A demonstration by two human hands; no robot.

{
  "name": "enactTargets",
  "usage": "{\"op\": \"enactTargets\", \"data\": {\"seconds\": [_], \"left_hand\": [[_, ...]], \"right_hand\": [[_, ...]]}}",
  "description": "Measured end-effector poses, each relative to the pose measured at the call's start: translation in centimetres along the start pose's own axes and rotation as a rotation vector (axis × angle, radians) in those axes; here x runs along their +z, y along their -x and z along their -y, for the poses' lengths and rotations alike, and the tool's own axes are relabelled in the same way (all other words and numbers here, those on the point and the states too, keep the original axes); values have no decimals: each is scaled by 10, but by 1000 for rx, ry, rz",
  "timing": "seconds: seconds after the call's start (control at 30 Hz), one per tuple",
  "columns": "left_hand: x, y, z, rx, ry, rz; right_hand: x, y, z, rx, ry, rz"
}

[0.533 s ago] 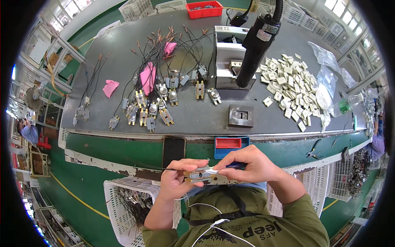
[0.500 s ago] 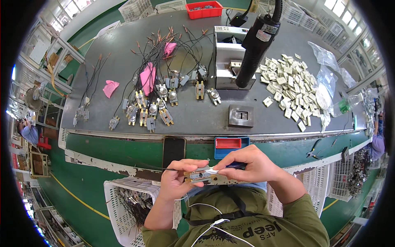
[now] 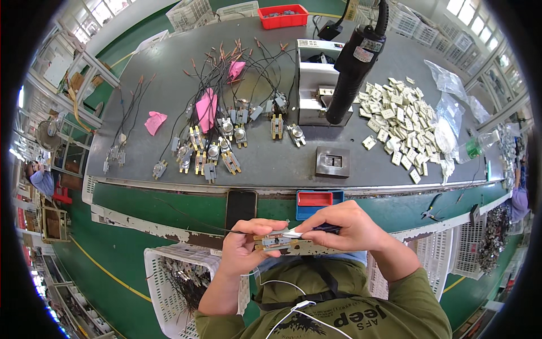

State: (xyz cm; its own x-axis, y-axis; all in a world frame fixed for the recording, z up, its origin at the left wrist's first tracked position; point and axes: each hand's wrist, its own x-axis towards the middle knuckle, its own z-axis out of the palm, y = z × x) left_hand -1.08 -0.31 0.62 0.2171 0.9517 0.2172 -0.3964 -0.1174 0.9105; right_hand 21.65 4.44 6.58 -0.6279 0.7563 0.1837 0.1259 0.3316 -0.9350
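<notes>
Holding a small wired switch assembly (image 3: 285,242) near my chest: left hand (image 3: 244,248) closed around its left end, right hand (image 3: 344,229) pinching a thin tool (image 3: 322,229) at its right. I'd keep the black lead (image 3: 192,219) slack and the left grip steady.

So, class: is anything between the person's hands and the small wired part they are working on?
Nothing visible. The left hand and right hand both grip the small wired part directly, above the lap.
</notes>
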Motion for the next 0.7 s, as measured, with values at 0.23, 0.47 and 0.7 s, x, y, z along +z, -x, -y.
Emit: {"op": "enactTargets", "data": {"seconds": [0.23, 0.47, 0.7], "left_hand": [[-1, -1, 1, 22, -7, 2], [-1, -1, 0, 35, -1, 2], [-1, 0, 1, 29, 2, -10]], "right_hand": [[0, 0, 2, 17, -16, -2], [0, 1, 2, 34, -35, 7], [-1, 0, 7, 156, -114, 23]]}}
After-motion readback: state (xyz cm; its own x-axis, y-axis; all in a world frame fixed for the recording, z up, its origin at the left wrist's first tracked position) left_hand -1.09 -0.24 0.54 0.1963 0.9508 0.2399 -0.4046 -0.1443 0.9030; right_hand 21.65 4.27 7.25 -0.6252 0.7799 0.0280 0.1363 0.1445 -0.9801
